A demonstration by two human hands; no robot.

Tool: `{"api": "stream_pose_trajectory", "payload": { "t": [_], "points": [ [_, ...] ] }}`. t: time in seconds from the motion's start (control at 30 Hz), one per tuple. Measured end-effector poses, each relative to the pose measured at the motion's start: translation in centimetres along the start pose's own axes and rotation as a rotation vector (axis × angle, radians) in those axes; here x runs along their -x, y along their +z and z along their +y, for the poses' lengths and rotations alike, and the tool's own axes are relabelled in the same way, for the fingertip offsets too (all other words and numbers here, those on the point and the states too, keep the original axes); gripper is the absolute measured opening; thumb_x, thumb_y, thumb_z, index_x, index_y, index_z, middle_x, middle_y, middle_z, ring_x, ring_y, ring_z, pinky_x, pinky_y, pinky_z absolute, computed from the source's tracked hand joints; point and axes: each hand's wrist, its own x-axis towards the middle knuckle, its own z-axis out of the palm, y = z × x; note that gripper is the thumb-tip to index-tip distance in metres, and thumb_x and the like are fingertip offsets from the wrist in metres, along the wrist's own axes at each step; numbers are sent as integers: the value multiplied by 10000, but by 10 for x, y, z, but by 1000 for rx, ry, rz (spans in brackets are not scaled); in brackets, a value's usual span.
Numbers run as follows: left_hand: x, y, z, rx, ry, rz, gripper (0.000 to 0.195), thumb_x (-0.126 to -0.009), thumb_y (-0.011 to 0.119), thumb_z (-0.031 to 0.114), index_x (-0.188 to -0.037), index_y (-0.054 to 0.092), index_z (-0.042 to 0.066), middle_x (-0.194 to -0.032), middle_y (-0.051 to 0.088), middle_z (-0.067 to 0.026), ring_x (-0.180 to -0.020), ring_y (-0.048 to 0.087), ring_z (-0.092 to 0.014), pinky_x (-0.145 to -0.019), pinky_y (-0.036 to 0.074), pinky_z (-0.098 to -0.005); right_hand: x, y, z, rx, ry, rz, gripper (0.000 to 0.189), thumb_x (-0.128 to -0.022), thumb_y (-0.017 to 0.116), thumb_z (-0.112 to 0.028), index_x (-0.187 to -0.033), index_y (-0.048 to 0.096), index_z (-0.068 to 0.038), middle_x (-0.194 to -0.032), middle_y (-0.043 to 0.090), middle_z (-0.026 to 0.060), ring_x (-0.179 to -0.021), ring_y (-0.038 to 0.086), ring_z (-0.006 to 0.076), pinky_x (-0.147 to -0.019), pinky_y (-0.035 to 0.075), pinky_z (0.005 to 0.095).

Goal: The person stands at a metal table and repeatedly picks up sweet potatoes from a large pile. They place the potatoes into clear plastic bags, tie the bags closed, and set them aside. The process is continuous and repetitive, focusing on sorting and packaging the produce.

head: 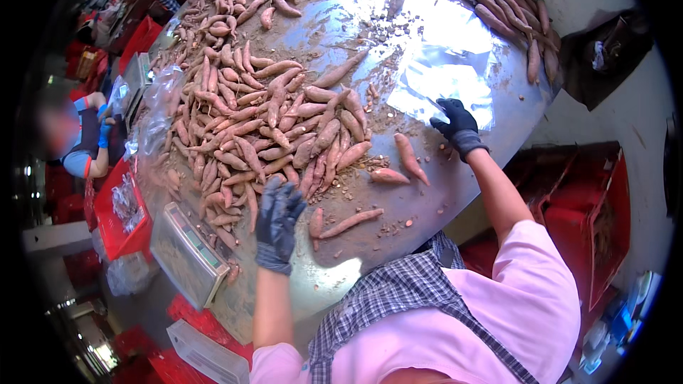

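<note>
Beside the near edge of a large heap of sweet potatoes (pixel 251 122), my left hand (pixel 278 224) is raised in a dark glove, fingers spread and nothing seen in them. My right hand (pixel 456 125), in a black glove, is at the near edge of some shiny clear plastic bags (pixel 448 82). A thin dark line shows by its fingertips; whether it is a tool or a bag edge cannot be told. Between my hands, a sweet potato (pixel 410 159) and a shorter piece (pixel 389 175) lie on the metal table (pixel 427 213). Closer to me rests a slender sweet potato (pixel 352 223).
A weighing scale (pixel 189 256) stands at the table's left edge. Another sweet potato pile (pixel 507 5) lies at the far right. Red crates (pixel 581 224) are right of the table; a red bin (pixel 120 213) is at left, near a co-worker in blue gloves (pixel 105 130).
</note>
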Motion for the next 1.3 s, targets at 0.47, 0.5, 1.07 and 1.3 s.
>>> {"api": "stream_pose_trajectory", "payload": {
  "t": [0.47, 0.5, 1.07, 1.3],
  "points": [
    [-129, 231, -110, -352, 52, -360, 383, -868, 557, 275, -1156, 464, 39, -1050, 557, -102, -920, 555, -166, -792, 454, -278, -45, -50, 14, -1118, 545, -225, 123, -775, 645, -135, -866, 636, -53, -635, 550, -15, -514, 448, 61, -460, 355, 217],
    [-135, 256, -107, -630, 293, -293, 463, -839, 596, 331, -1149, 455, 18, -1068, 551, -129, -947, 538, -177, -804, 439, -296, -42, -59, 3, -1014, 462, -235, 104, -785, 632, -113, -855, 628, -36, -660, 564, -5, -556, 480, 68, -494, 392, 221],
    [-208, 229, -142, -1015, 558, 563, 846, -650, 763, 295, -1286, 314, -34, -1287, 398, -229, -1129, 467, -266, -886, 434, -349, -120, -116, 92, -190, -463, 277, 132, -837, 473, -46, -895, 582, 0, -746, 590, 85, -718, 569, 232, -701, 448, 340],
    [-189, 305, -102, -164, -199, 150, 332, -797, 660, 202, -1048, 564, 9, -865, 596, -39, -697, 530, -137, -610, 440, -288, -90, -48, 50, -1284, 428, -558, 156, -876, 517, -145, -939, 606, -34, -815, 620, 23, -688, 555, 120, -605, 456, 251]
  ]
}}
